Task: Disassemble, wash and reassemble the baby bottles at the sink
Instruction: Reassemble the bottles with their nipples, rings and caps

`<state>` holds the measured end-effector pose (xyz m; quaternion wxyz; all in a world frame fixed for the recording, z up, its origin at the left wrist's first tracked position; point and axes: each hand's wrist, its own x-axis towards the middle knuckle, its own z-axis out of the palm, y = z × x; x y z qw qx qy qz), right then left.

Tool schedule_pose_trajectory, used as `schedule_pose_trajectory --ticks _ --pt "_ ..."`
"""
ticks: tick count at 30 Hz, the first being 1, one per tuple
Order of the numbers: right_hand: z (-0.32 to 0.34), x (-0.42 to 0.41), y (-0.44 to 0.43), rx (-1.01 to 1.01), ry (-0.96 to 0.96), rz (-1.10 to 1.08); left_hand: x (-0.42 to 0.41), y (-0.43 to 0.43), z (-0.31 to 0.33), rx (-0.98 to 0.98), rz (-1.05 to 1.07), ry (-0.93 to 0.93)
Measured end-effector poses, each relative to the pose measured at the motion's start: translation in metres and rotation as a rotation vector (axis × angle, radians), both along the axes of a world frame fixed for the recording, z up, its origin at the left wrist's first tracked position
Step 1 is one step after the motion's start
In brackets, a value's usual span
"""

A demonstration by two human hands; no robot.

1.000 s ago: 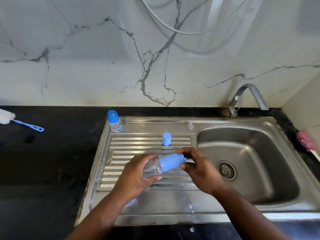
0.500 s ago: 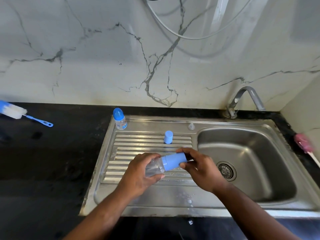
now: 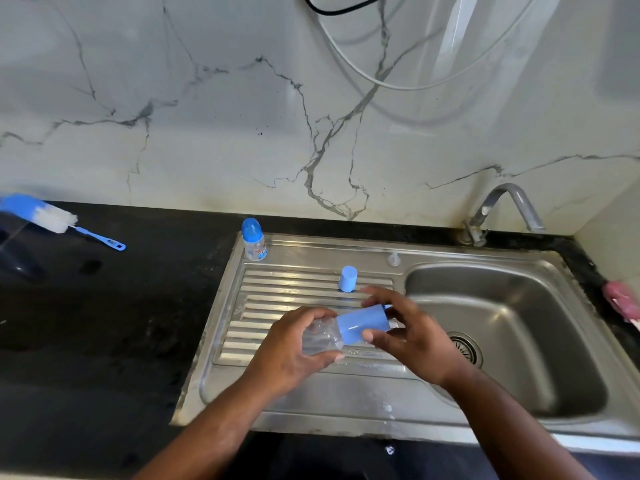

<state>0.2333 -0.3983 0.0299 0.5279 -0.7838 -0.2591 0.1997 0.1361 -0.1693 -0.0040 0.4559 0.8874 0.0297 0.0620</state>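
1. Baby bottle point(image 3: 320, 341) lies on its side in both hands, held above the ribbed draining board point(image 3: 277, 289) at the middle of my view. Its clear body points to 9 o'clock and its blue cap point(image 3: 362, 326) to 3 o'clock.
2. A second ago the right hand point(image 3: 412, 337) was curled close over the cap. Now the forefinger is lifted and stretched toward 12 o'clock, the thumb sits on the cap's near rim, and the other fingers arch behind it.
3. The left hand point(image 3: 294, 355) has not changed: its fingers wrap round the clear body and hold it steady.
4. I read this as a fresh grip between twists. The cap is still seated, so this bottle is not yet apart and its washing has not begun.
5. A loose blue cover point(image 3: 347, 279) stands upright on the board at 12 o'clock, just beyond the right fingertips. My guess is a wide twist could knock it over.
6. A second bottle point(image 3: 254, 241), still capped, stands at the board's far corner at 11 o'clock. A small clear piece point(image 3: 394, 259) sits on the rim at 1 o'clock, too small for me to name.
7. The basin point(image 3: 519, 368) lies at 3 o'clock with nothing between it and the hands. The tap point(image 3: 502, 209) is at 2 o'clock, and I see no water running.
8. The brush point(image 3: 59, 220) lies on the black surface point(image 3: 104, 323) far out at 10 o'clock, well apart from both hands.
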Motion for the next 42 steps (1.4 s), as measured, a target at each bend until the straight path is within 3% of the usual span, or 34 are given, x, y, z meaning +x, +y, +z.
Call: schedule_pose_trajectory --ticks 8,15,18,24,34,42 --pt "0.005 -0.004 0.020 -0.039 -0.010 -0.126 -0.004 0.008 0.004 0.053 -0.016 -0.013" --pt "0.002 -0.006 0.047 0.141 0.197 -0.085 0.003 0.015 0.004 -0.146 0.124 -0.047" --pt "-0.010 -0.017 0.065 0.044 0.184 -0.065 0.007 0.017 0.005 -0.162 0.131 -0.057" --pt "-0.023 -0.014 0.095 0.036 0.185 -0.108 0.019 0.033 -0.007 -0.186 0.108 -0.027" --pt "-0.047 0.066 0.128 -0.365 0.008 -0.173 0.035 0.103 -0.042 -0.116 0.196 0.098" --pt "-0.056 0.137 0.206 -0.380 -0.114 -0.100 0.051 0.125 -0.063 -0.090 0.278 0.107"
